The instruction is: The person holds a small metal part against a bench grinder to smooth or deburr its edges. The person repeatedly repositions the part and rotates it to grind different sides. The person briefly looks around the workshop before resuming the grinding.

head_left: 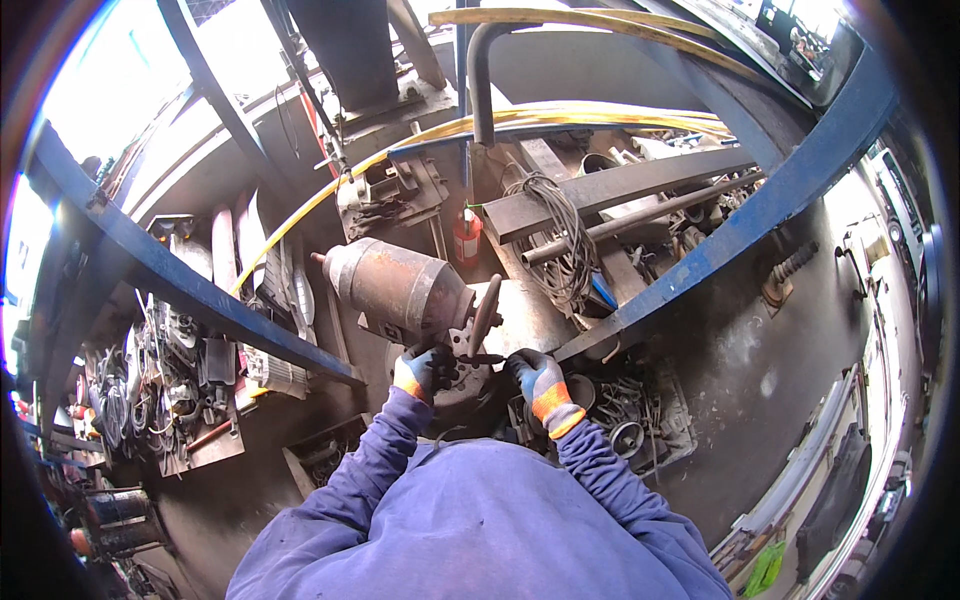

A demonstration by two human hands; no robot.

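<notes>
A rusty cylindrical metal part, like a motor or canister, lies on its side in front of me on a dark round stand. A curved dark bar or tool handle rises beside its near end. My left hand, in a dark glove with an orange cuff, grips the near end of the cylinder. My right hand, gloved the same way, holds the base of the dark tool handle close to the cylinder. Both blue sleeves come up from the lower edge.
Blue steel beams cross left and right. A yellow hose arcs overhead. A red extinguisher, coiled cable and steel bars lie behind. Scrap parts fill the left floor and a tray at right.
</notes>
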